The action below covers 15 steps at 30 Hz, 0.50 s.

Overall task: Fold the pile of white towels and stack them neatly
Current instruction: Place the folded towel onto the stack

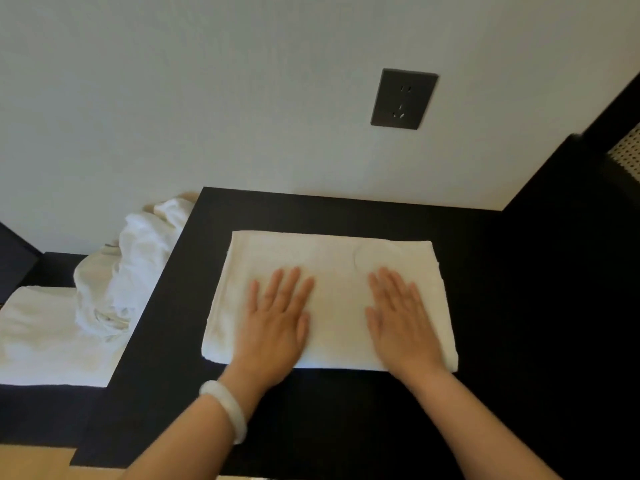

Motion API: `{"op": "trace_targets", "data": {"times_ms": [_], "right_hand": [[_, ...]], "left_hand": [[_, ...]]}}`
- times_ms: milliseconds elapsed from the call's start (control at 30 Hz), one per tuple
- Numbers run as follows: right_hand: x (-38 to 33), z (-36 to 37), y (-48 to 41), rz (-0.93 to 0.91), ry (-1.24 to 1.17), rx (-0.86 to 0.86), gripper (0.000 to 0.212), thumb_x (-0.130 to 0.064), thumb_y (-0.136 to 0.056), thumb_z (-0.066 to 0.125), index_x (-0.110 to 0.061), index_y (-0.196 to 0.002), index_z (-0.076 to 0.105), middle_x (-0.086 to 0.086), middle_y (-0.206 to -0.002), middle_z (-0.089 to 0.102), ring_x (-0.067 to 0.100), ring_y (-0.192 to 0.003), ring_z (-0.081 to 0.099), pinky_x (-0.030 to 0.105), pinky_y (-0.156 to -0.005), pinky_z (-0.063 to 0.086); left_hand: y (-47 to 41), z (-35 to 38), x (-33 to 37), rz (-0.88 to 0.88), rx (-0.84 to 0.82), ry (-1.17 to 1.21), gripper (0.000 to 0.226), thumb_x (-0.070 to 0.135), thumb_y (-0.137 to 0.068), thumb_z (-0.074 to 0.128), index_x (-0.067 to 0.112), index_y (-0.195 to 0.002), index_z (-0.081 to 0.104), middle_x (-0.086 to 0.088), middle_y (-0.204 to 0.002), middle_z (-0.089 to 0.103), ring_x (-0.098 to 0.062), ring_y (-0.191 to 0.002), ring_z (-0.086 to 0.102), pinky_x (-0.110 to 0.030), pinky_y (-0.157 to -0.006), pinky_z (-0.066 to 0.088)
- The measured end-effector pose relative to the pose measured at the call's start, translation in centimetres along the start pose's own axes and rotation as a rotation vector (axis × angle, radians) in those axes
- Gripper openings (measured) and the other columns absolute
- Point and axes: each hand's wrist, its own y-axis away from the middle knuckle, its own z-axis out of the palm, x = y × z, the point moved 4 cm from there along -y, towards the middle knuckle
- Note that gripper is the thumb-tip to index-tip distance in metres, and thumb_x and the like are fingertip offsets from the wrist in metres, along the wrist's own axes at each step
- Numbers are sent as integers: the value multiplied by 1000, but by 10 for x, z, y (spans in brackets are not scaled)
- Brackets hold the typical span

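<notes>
the bench [346, 410] carried a folded towel [332, 268], long axis left to right; the unfolded pile [131, 265] lay off its left side, nearer the left hand [277, 327]. it and the right hand [401, 323] pressed flat on the towel, fingers [289, 285] straight.

- We see soft, even light on the wall [207, 98], with only faint shadows.
- We lose the weave of the towel [332, 268] to brightness, and the black tabletop [346, 420] swallows detail.
- We find the left hand [277, 320] slightly blurred, and straight lines lean at the right edge.
</notes>
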Motion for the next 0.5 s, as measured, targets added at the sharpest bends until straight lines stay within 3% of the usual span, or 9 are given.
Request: {"op": "trace_targets", "data": {"times_ms": [133,233,367,433,500], "right_hand": [[54,-9,19,207,95,14,60,-47,-101,5,-23,-155,-6,-3,-167,-3,15,-153,-8,43,-125,3],[50,-27,12,340,154,14,66,-50,-101,8,-20,-159,-2,2,-167,-5,21,-153,-9,46,-125,-2],[-20,-47,-30,47,-44,26,60,-44,-106,19,-21,-160,2,0,-167,-8,18,-153,-13,40,-121,-13],[-39,-32,-43,-91,-64,-39,59,-42,-107,22,-26,-159,1,-2,-167,-8,14,-152,-14,38,-122,-14],[-22,-16,-45,-124,-12,-65,59,-44,-106,19,-29,-159,-3,-4,-167,-10,12,-152,-16,35,-121,-14]], "left_hand": [[16,-7,-72,-225,-6,8,58,44,-101,9,32,-158,10,0,-165,13,-25,-152,12,-54,-121,13],[21,-21,-98,-445,-48,48,64,46,-100,-1,23,-159,10,-4,-166,6,-26,-153,2,-54,-122,7],[-20,-43,-46,-184,122,-15,61,41,-103,10,14,-155,26,-12,-162,21,-32,-150,17,-55,-119,13],[-32,-32,-29,-53,54,27,64,47,-99,2,24,-158,14,-6,-165,9,-26,-152,4,-50,-122,4],[-31,-18,-37,-38,-6,29,62,50,-98,-3,32,-157,0,2,-166,-4,-19,-152,-11,-46,-123,-6]]}}
